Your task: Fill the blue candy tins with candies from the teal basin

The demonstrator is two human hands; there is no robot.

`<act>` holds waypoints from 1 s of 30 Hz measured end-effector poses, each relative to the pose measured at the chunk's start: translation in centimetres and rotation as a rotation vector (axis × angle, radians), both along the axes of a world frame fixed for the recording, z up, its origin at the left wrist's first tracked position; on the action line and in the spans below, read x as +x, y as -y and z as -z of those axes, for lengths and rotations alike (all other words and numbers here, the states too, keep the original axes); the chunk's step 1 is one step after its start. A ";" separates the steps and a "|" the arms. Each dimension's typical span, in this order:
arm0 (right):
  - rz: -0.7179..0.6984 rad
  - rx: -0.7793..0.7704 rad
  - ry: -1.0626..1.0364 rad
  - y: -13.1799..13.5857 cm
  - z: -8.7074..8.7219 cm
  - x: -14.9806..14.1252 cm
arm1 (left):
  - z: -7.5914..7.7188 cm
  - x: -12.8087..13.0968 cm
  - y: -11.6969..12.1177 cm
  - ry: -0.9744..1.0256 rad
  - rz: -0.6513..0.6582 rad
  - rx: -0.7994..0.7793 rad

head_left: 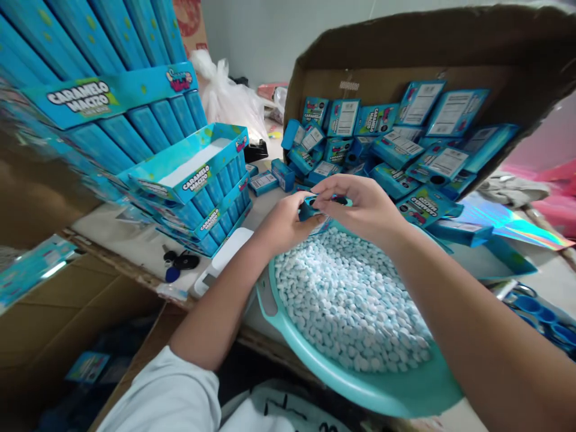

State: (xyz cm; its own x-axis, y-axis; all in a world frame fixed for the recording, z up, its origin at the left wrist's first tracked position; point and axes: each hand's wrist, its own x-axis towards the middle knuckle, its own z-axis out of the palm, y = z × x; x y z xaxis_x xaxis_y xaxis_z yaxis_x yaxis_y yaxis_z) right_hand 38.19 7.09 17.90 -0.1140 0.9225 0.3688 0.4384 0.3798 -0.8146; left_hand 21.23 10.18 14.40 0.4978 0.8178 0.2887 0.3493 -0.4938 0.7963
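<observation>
My left hand [284, 223] and my right hand [360, 207] meet above the far rim of a teal basin [342, 384], and both are closed on one small blue candy box [309, 210] held between them. Pale blue and white candy tablets [348, 297] fill the basin right below the hands. The box's opening is mostly hidden by my fingers.
A tipped cardboard carton [405, 54] behind holds several small blue boxes [396, 150]. Stacked blue "Caramelo Macizo" display trays [193, 174] stand at left. Keys [180, 262] and a white device [225, 255] lie by the table edge. Holographic sheets [508, 225] are at right.
</observation>
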 end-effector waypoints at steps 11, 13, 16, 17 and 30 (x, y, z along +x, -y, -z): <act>0.187 -0.012 0.049 -0.6 0.9 1.3 | -3.0 -10.9 6.8 0.084 -0.460 0.062; 0.106 -0.132 0.260 -0.6 1.7 0.9 | -2.0 -12.0 7.1 0.026 -0.543 0.056; -0.086 -0.201 0.536 0.0 2.9 -0.1 | 0.2 -12.4 6.4 -0.065 -0.644 0.028; -0.145 -0.217 0.591 0.4 3.2 -0.4 | 0.9 -12.4 6.1 -0.101 -0.671 0.011; -0.275 -0.481 0.761 1.8 3.5 -1.5 | 6.8 -19.7 14.5 -0.477 -0.265 0.106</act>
